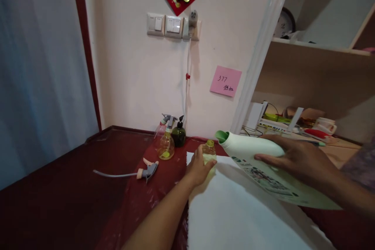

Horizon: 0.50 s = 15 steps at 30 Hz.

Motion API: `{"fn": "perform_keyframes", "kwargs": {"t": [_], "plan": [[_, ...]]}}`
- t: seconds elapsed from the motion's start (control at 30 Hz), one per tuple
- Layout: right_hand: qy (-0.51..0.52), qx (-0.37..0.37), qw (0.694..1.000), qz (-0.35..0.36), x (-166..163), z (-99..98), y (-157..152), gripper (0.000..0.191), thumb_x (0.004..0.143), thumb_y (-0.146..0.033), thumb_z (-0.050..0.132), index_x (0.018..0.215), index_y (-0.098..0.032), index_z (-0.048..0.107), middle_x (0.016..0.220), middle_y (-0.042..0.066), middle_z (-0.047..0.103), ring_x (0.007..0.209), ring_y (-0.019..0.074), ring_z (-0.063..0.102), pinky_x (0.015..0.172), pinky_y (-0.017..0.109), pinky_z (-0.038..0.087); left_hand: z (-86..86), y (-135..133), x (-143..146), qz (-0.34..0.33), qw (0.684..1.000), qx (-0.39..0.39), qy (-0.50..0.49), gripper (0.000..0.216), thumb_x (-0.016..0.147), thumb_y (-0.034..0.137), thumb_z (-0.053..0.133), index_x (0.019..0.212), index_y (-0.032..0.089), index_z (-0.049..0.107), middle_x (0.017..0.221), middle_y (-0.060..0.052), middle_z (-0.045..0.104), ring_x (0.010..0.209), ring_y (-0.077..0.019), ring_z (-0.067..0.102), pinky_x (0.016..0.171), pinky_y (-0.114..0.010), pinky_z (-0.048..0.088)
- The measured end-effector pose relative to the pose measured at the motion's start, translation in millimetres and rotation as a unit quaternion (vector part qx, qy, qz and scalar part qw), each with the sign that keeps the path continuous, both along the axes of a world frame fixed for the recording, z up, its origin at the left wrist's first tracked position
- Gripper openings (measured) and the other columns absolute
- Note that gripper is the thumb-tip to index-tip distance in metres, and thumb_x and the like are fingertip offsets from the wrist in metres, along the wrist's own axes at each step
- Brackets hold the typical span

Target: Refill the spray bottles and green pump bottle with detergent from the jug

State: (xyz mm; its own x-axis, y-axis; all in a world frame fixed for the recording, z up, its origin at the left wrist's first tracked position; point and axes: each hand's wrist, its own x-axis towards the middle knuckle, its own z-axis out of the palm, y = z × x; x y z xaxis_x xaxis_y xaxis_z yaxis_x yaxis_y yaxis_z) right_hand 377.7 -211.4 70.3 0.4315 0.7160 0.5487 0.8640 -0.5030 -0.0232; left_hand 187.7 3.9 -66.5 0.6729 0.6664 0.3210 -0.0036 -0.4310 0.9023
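My left hand (202, 166) is wrapped round a small yellow see-through bottle (209, 149), which stands upright with its neck uncovered. In my right hand (301, 158) is a large pale green detergent bottle (272, 175), held by its handle and tilted so that its green spout (222, 136) points left, close to the small bottle's mouth. I cannot make out any liquid between the two. A grey and peach spray trigger head (148, 170) with a thin tube lies on the dark red table to the left of my left hand.
Behind stand a yellow spray bottle (166, 146), a pinkish spray bottle (159, 129) and a dark green pump bottle (179, 134). A white cloth (222, 215) covers part of the table (67, 172). At right, a shelf holds a white router (274, 123). A cord (187, 97) hangs down the wall.
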Motion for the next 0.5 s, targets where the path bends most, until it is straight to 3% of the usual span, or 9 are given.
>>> {"fn": "perform_keyframes", "kwargs": {"t": [0.17,0.5], "plan": [[-0.009,-0.067,0.997,-0.026,-15.2,8.4,6.8,0.060,0.078,-0.079,0.056,0.126,-0.044,0.066,0.101,-0.003,0.081,0.089,0.0340,0.075,0.065,0.039,0.050,2.0,-1.5,-1.7,0.000,1.000,-0.001,0.005,0.068,0.086,0.035,0.066,0.147,0.025,0.040,0.148,-0.014,0.053,0.136,-0.0326,0.050,0.114,-0.049,0.038],[-0.105,-0.099,0.990,-0.002,-16.1,14.8,10.5,0.060,0.083,-0.071,0.055,0.131,-0.036,0.066,0.109,0.003,0.080,0.091,0.0347,0.074,0.060,0.037,0.045,1.3,-0.2,-0.6,0.004,1.000,0.009,0.019,0.067,0.086,0.037,0.065,0.147,0.024,0.039,0.151,-0.015,0.050,0.141,-0.0324,0.045,0.117,-0.049,0.035]]}}
